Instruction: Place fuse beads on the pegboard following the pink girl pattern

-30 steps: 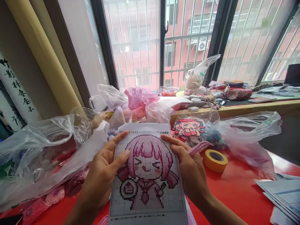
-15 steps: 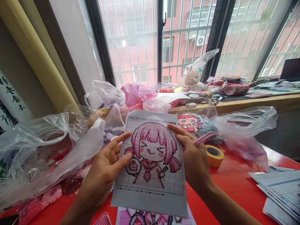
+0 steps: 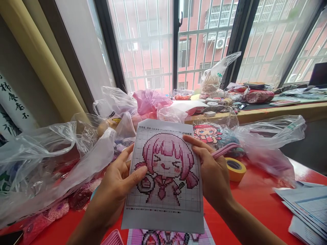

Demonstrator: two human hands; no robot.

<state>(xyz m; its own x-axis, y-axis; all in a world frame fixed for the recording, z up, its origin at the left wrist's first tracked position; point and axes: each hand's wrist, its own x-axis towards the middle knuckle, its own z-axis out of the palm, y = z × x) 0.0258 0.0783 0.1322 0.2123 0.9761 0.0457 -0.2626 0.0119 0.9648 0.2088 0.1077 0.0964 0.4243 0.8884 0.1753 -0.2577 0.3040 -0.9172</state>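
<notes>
A printed bead pattern sheet (image 3: 166, 190) with a pink-haired cartoon figure on a grid is held up in front of me, tilted slightly back. My left hand (image 3: 117, 185) grips its left edge, thumb on the front and fingers behind. On the right edge my right hand (image 3: 213, 170) is closed, with its index finger along the upper corner. Pink tweezers (image 3: 226, 149) stick out to the right from that same hand. Beneath the sheet's lower edge lies a pink and white beaded piece (image 3: 168, 237), mostly hidden, beside a pink ridged tray (image 3: 113, 238).
Clear plastic bags (image 3: 46, 160) crowd the left of the red table (image 3: 251, 207). A yellow tape roll (image 3: 235, 169) lies right of my right hand, near another plastic bag (image 3: 270, 143). Papers (image 3: 304, 204) are stacked at the right edge. Craft supplies (image 3: 214, 102) line the windowsill.
My left thumb has shifted slightly right on the sheet, and the left index finger has slid back from its front edge. The view has moved a little. My right hand keeps its grip.
</notes>
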